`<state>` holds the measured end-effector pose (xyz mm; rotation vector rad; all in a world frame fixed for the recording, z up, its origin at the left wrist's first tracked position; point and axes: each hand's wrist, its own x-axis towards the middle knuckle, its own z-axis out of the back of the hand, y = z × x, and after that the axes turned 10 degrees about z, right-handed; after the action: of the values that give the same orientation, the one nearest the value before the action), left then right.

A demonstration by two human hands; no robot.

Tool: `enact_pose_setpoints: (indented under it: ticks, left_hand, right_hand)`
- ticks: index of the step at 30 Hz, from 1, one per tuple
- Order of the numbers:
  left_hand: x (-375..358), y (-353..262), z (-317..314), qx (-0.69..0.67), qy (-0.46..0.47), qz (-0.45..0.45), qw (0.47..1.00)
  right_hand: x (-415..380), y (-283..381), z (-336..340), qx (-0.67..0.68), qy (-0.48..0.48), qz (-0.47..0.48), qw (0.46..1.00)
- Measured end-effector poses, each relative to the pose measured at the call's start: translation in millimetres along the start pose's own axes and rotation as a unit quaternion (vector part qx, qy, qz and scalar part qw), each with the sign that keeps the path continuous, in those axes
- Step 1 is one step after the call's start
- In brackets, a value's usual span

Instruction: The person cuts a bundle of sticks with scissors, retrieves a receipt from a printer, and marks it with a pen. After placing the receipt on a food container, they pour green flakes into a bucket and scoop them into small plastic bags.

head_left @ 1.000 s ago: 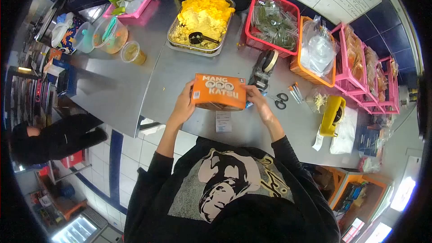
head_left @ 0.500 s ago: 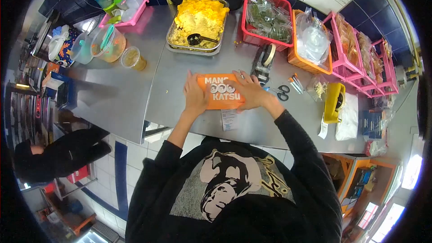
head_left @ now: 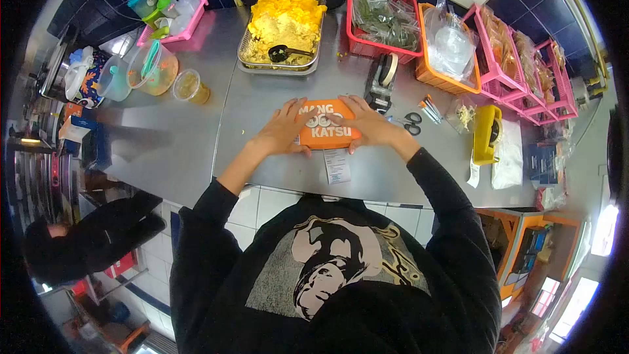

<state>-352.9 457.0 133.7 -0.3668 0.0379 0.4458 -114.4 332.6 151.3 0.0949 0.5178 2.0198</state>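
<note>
An orange box (head_left: 331, 132) with white lettering and round face drawings lies on the steel table (head_left: 262, 164). My left hand (head_left: 284, 130) grips its left side, fingertips over the top corner and thumb low at the front. On the right side my right hand (head_left: 368, 124) holds the box the same way, its thumb near the lower edge. A printed paper slip (head_left: 338, 166) sticks out toward me from beneath the box. Behind my right hand stands a black tape dispenser (head_left: 378, 101), with dark scissors (head_left: 413, 123) to its right.
At the back are a metal tray of yellow food (head_left: 285, 23), a red basket of bagged greens (head_left: 386, 16), an orange basket (head_left: 452, 85) and pink racks (head_left: 517, 92). Plastic tubs (head_left: 154, 72) stand left, a yellow dispenser (head_left: 485, 137) right. A person in black (head_left: 92, 236) is at far left.
My left hand has shifted on the box, its fingers now over the top left corner. My right hand has moved slightly along the right side. The camera view has shifted a little.
</note>
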Motion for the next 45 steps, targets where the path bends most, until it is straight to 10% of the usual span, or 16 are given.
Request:
enact_pose_setpoints:
  ticks: [18,22,25,29,31,33,35,39,45]
  left_hand:
    - [-6,-12,-17,0.063,-0.042,-0.015,0.997]
    - [-5,-33,-50,0.038,-0.101,0.079,0.991]
    - [-11,-73,-62,0.063,-0.170,0.166,0.969]
    - [-7,-73,-79,0.013,-0.256,0.188,0.948]
    - [-6,-72,-79,0.019,-0.262,0.187,0.947]
    - [-7,-73,-78,0.024,-0.266,0.190,0.945]
    - [-7,-73,-77,-0.013,-0.276,0.173,0.946]
    - [-5,-72,-80,-0.013,-0.292,0.165,0.942]
    - [-6,-74,-79,0.017,-0.253,0.203,0.946]
  right_hand:
    - [-23,12,-65,-0.047,-0.330,-0.029,0.942]
    - [-25,5,-28,0.153,-0.606,-0.385,0.679]
    - [-17,-34,-24,0.467,-0.534,-0.439,0.552]
    - [-11,-52,-40,0.571,-0.518,-0.374,0.515]
    - [-8,-44,-61,0.578,-0.661,-0.217,0.428]
    - [-9,-30,-75,0.544,-0.686,-0.158,0.456]
    - [-10,-28,-91,0.275,-0.658,-0.271,0.646]
    - [-14,-20,-64,-0.017,-0.572,-0.342,0.746]
    - [-28,-2,-63,-0.121,-0.465,-0.501,0.720]
